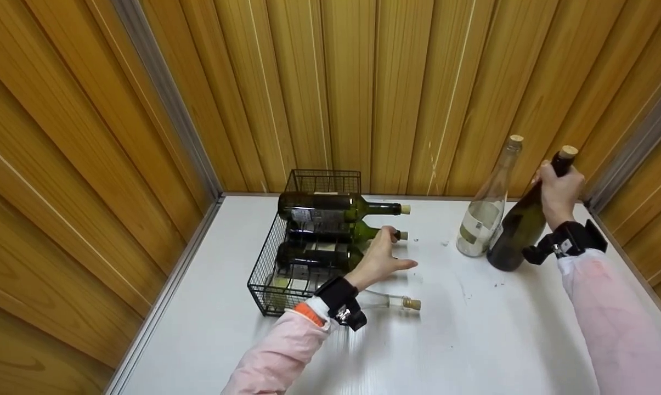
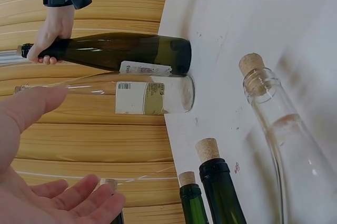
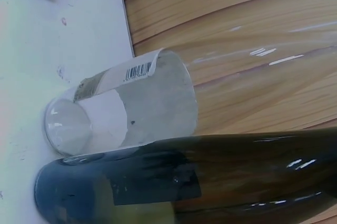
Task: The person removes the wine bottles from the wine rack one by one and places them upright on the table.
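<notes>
Your right hand (image 1: 561, 189) has its fingers curled round the neck of the dark bottle (image 1: 519, 233) — just beside the clear bottle (image 1: 479, 222), near the tabletop (image 1: 187, 334)'s far right corner. Your left hand (image 1: 380, 260), fingers spread and empty, hangs by corked necks (image 1: 385, 208) jutting from the wire rack (image 1: 257, 293). Lifting or setting down seems in hand; next probably calls for steadiness, so the bottles don't knock.

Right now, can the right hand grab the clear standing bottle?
Probably not as is: the right hand grips the dark bottle by its neck, so it would likely have to let go first. Otherwise the clear standing bottle looks close by, its neck unobstructed.
</notes>
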Demonstrator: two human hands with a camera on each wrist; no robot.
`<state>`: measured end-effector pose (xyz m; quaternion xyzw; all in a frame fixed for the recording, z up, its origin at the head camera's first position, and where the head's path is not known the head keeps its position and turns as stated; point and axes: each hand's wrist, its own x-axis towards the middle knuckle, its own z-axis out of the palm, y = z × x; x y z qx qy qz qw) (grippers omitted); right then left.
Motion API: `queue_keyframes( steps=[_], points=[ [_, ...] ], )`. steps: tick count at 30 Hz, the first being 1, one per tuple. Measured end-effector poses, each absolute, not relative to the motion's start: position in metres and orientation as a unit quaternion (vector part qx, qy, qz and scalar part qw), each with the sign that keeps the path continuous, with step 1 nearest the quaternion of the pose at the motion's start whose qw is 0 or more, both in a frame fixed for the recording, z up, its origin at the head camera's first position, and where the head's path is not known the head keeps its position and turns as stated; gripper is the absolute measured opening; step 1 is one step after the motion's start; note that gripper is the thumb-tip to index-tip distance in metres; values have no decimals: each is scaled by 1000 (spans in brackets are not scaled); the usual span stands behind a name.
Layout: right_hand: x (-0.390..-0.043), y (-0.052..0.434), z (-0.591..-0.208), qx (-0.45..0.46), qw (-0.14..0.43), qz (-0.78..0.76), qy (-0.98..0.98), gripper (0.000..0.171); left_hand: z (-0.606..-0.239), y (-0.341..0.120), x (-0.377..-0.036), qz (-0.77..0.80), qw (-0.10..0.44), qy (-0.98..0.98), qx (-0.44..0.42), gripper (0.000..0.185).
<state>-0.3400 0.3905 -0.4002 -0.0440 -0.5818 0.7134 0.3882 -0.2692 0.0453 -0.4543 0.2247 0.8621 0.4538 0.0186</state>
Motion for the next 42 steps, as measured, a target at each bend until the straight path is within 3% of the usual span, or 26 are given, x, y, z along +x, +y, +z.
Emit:
queue_keyframes(
  steps=[26,42],
  points=[
    [-362,383,-396,-7,398,696,-597,12,-457,38,-262,465,45,855,225,58],
    [-364,396,-394,28,368,701,-611,14,-451,40,-262,447,64,861,233,59]
  ],
)
